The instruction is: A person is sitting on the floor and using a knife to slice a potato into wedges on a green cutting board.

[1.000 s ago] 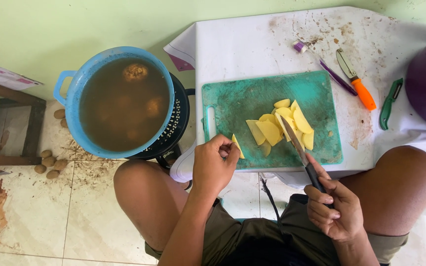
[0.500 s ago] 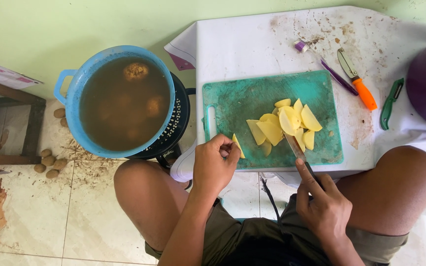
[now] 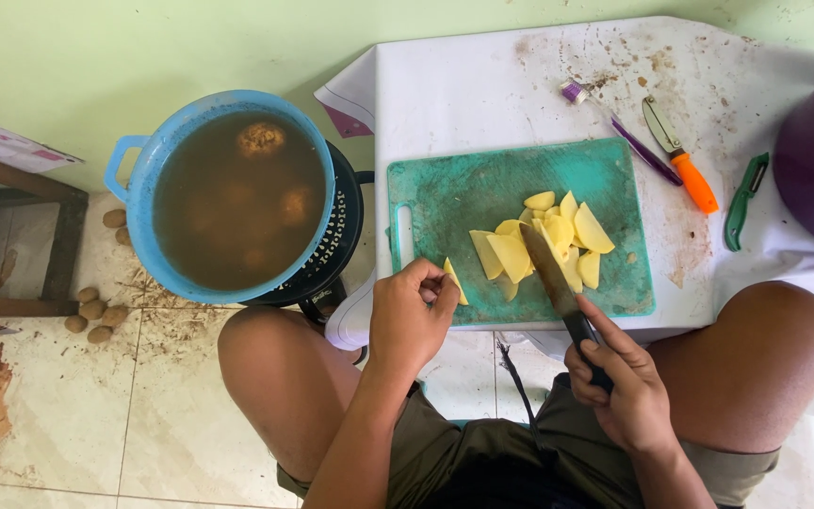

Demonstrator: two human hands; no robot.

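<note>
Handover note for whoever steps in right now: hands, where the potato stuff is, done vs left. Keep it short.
Left hand: pinching one potato slice at the near-left edge of the green cutting board.
Right hand: gripping the big knife, blade lying over the pile of slices on the board.
Blue basin of murky water, left of the board, holds whole potatoes.
Orange-handled knife and green peeler lie unused on the white table.
Done: one pile cut into slices.
Left: the potatoes in the basin look uncut; more lie on the floor.
</note>
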